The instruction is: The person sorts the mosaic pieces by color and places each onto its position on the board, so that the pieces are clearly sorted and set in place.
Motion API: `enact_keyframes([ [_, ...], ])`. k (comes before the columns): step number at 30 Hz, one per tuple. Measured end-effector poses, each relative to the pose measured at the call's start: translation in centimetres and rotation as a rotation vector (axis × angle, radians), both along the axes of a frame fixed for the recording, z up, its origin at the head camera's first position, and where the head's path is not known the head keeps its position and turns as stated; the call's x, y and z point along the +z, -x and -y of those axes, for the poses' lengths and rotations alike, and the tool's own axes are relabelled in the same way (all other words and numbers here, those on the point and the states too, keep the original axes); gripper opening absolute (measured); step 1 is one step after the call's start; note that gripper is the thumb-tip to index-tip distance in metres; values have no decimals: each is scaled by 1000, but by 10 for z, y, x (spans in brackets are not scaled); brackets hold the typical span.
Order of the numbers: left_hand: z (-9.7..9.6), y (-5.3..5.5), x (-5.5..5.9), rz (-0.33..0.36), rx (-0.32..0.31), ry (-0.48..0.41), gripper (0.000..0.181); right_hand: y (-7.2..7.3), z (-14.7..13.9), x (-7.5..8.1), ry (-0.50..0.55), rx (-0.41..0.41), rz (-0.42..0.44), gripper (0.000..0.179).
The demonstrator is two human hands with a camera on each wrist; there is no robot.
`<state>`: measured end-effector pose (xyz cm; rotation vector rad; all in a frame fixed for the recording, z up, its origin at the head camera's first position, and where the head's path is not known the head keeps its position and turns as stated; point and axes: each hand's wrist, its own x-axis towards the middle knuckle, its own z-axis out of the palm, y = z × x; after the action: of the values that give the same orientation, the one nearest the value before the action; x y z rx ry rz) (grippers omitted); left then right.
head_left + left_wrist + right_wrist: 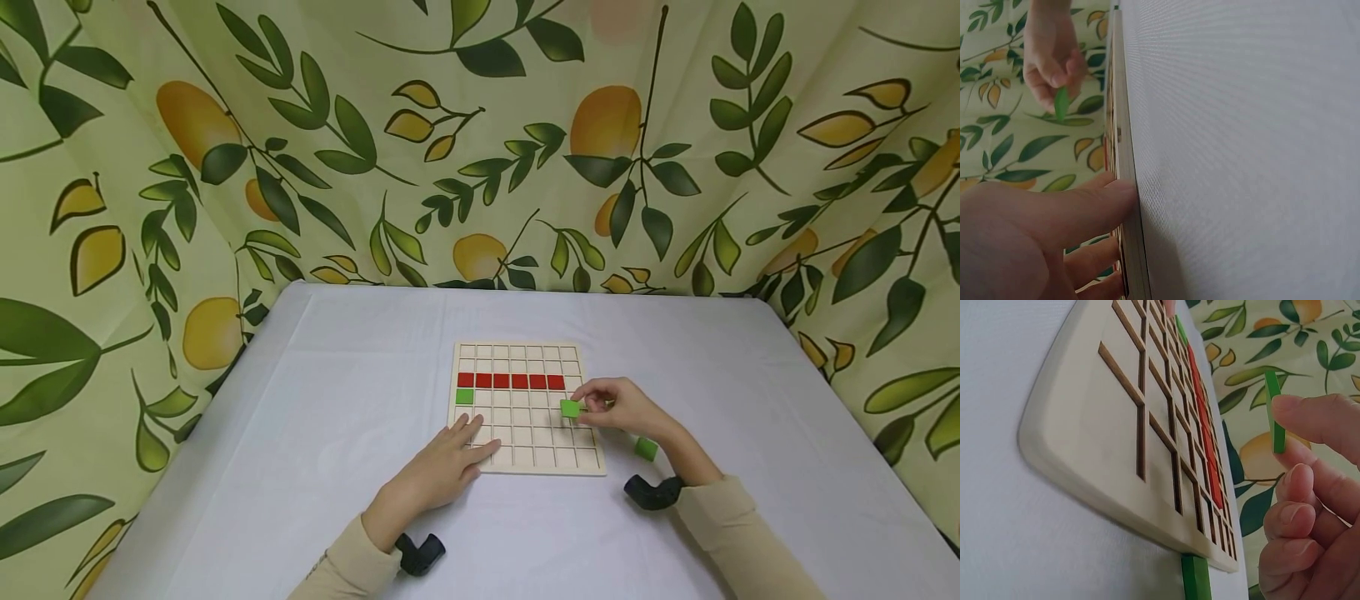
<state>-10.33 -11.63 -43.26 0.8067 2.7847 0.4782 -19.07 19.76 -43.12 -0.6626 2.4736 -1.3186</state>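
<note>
The right hand (622,407) pinches a thin green tile (570,408) above a grooved wooden board (543,460), right side; the left hand (438,462), splayed, rests near-left (red squares (502,381) beyond). Another green tile (646,448) lies right, on white cloth (315,433).

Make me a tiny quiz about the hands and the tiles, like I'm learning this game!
1. Count: how many red tiles lie in a row on the board?
2. True or false: the left hand is pinching a red tile.
3. Fill in the missing colour: the right hand pinches a ____ tile.

Key:
1. Six.
2. False; the left hand touches the board.
3. Green.
</note>
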Motion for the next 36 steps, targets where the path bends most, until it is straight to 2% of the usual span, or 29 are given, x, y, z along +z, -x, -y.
enact_keyframes([
  [20,0,0,-1,3,3,-27,43,4,14,1,-13,-4,4,27],
  [36,-1,0,1,-8,-8,-8,43,6,26,5,-10,-4,-14,25],
])
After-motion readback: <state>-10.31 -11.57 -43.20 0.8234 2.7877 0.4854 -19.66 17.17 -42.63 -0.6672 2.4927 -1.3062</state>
